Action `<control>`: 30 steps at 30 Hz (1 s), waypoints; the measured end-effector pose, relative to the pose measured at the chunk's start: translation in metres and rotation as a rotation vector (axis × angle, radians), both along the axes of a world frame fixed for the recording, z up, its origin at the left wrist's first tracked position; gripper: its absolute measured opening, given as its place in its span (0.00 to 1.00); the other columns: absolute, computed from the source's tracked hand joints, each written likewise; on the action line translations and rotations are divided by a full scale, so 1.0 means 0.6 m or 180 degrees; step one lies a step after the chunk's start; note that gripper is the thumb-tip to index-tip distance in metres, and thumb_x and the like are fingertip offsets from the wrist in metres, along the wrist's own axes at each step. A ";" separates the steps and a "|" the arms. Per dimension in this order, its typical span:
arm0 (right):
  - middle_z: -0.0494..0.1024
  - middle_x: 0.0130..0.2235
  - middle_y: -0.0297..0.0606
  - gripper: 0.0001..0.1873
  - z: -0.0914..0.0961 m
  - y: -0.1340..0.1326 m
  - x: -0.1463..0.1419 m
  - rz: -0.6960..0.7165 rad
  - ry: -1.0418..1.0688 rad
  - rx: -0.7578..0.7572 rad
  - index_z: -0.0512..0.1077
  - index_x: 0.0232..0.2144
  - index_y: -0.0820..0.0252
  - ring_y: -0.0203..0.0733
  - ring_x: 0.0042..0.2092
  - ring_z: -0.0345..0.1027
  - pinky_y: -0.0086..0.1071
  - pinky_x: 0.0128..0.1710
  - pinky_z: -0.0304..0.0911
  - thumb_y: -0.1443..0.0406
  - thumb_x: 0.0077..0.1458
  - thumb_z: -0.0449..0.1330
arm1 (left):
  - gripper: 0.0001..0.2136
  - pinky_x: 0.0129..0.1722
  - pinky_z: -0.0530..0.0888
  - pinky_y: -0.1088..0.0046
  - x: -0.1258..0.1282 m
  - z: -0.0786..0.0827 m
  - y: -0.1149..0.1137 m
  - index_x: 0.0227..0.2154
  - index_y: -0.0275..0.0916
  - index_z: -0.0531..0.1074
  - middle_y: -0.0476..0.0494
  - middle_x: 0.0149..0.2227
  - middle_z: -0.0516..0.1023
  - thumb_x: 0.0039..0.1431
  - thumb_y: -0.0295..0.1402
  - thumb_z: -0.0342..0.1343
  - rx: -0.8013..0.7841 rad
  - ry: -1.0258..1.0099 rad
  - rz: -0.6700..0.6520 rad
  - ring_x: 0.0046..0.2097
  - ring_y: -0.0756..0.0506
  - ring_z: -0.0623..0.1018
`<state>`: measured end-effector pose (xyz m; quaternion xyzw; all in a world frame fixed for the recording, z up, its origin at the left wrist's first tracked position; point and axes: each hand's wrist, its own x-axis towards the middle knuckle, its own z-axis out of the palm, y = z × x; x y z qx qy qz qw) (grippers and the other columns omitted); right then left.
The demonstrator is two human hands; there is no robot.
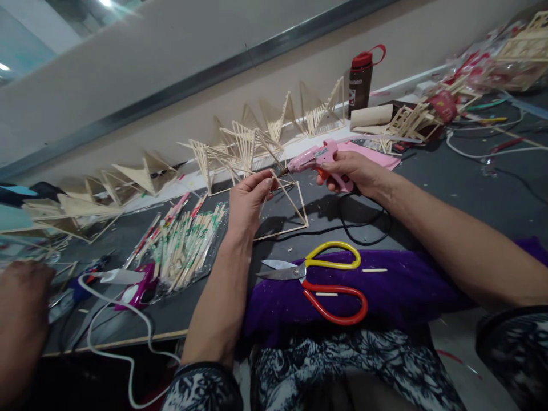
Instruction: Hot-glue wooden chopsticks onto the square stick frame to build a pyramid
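Note:
My right hand (345, 168) is wrapped round the handle of a pink glue gun (314, 157), fingers by its orange trigger. The gun's nozzle points left, close to the fingertips of my left hand (250, 200). That hand pinches the upper corner of a thin wooden stick frame (305, 205), which stands on the dark table. Whether the nozzle touches the wood I cannot tell. Nearer to me, scissors (299, 271) with one yellow and one red handle lie with blades apart on a purple cloth (274, 308). Short stick pieces (374, 270) lie by them.
Several stick models (240, 140) line the wall. Wrapped chopsticks (188, 245) lie left of my forearm, beside a magenta device (139, 288) with a white cable. A dark bottle (360, 85) with a red lid stands behind. Another person's hand (25, 302) is at far left.

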<state>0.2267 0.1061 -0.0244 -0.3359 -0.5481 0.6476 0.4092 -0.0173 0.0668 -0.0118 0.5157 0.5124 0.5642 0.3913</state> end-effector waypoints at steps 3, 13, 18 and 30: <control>0.80 0.29 0.39 0.09 0.000 0.000 -0.003 0.0008 0.0023 -0.0015 0.73 0.33 0.63 0.30 0.21 0.66 0.24 0.15 0.54 0.62 0.55 0.64 | 0.16 0.32 0.74 0.76 -0.004 -0.002 -0.004 0.38 0.40 0.80 0.45 0.36 0.83 0.43 0.35 0.68 -0.0011 -0.0051 -0.0063 0.39 0.46 0.81; 0.74 0.23 0.35 0.09 -0.001 0.004 -0.016 -0.0073 0.0099 -0.0296 0.72 0.27 0.63 0.29 0.18 0.62 0.22 0.13 0.51 0.63 0.57 0.62 | 0.16 0.32 0.73 0.76 -0.012 -0.009 -0.012 0.38 0.41 0.80 0.44 0.38 0.83 0.43 0.33 0.68 -0.0106 0.0033 -0.0033 0.40 0.45 0.81; 0.73 0.22 0.35 0.10 0.000 0.004 -0.019 -0.0081 0.0188 -0.0397 0.71 0.26 0.63 0.29 0.18 0.61 0.23 0.12 0.50 0.64 0.57 0.62 | 0.16 0.32 0.74 0.76 -0.016 -0.012 -0.013 0.38 0.41 0.80 0.43 0.38 0.83 0.43 0.34 0.68 -0.0148 0.0070 0.0012 0.40 0.45 0.81; 0.72 0.23 0.35 0.09 -0.006 0.011 -0.018 -0.0199 0.0348 -0.0263 0.72 0.30 0.64 0.28 0.18 0.61 0.21 0.12 0.49 0.63 0.58 0.60 | 0.14 0.28 0.73 0.78 -0.030 0.021 0.025 0.38 0.41 0.79 0.42 0.41 0.81 0.50 0.42 0.64 0.0233 0.0115 0.0172 0.38 0.48 0.80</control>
